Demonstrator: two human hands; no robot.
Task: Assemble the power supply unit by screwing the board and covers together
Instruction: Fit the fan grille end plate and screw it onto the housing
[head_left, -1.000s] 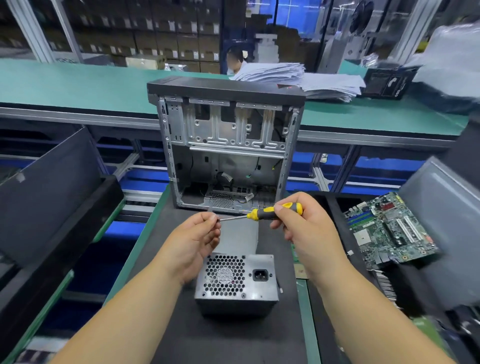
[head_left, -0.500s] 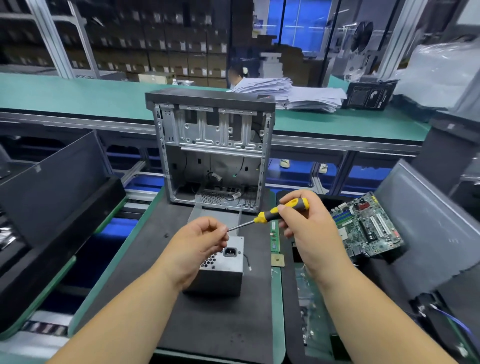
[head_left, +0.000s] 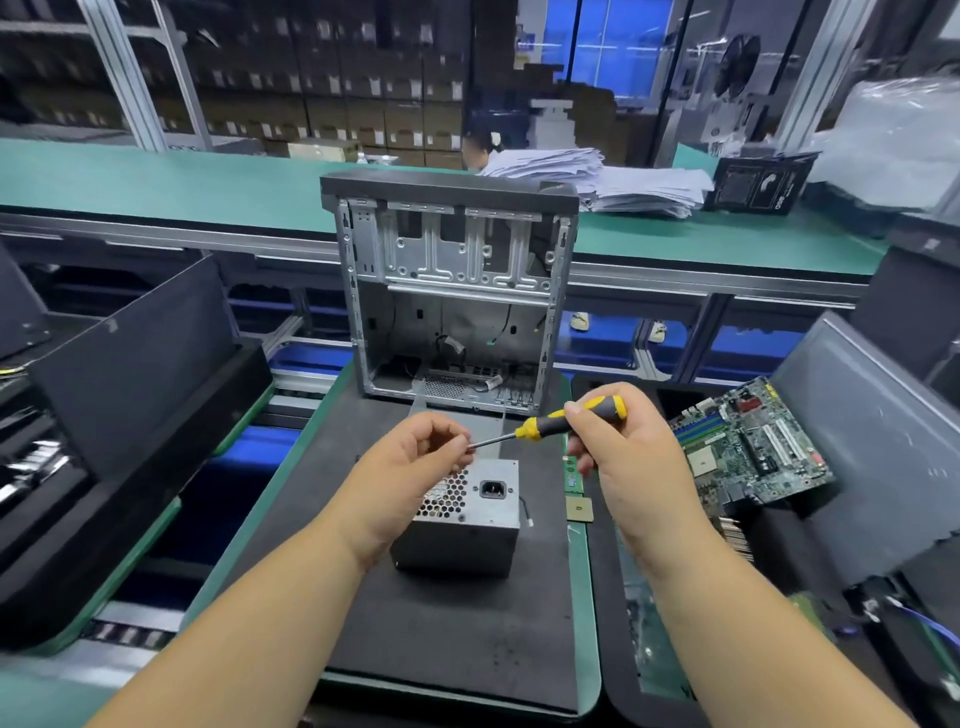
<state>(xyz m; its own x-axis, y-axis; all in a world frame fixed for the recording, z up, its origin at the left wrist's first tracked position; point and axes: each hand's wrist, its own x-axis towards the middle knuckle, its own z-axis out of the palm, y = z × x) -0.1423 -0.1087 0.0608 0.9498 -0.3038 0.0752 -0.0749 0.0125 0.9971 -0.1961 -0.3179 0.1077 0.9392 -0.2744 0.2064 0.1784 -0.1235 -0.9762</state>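
1. Since half a second ago the hands have hardly shifted: the right hand (head_left: 618, 457) still holds the screwdriver (head_left: 566, 418) and the left hand (head_left: 415, 462) still meets its tip; the metal power supply box (head_left: 467, 519) stays on the black mat (head_left: 447, 623).
2. Head view, right hand: thumb and fingers are curled round the yellow-and-black handle, which is tilted with the shaft pointing down and to the left.
3. Left hand: fingers are curled inward and pinch at the end of the shaft; whether a screw is between them is too small to tell.
4. The power supply box sits just below the left hand, its vent grille and socket facing up.
5. Behind it an open computer case (head_left: 449, 291) stands upright on the mat.
6. To the right, a green circuit board (head_left: 748, 447) lies tilted, well apart from the box.
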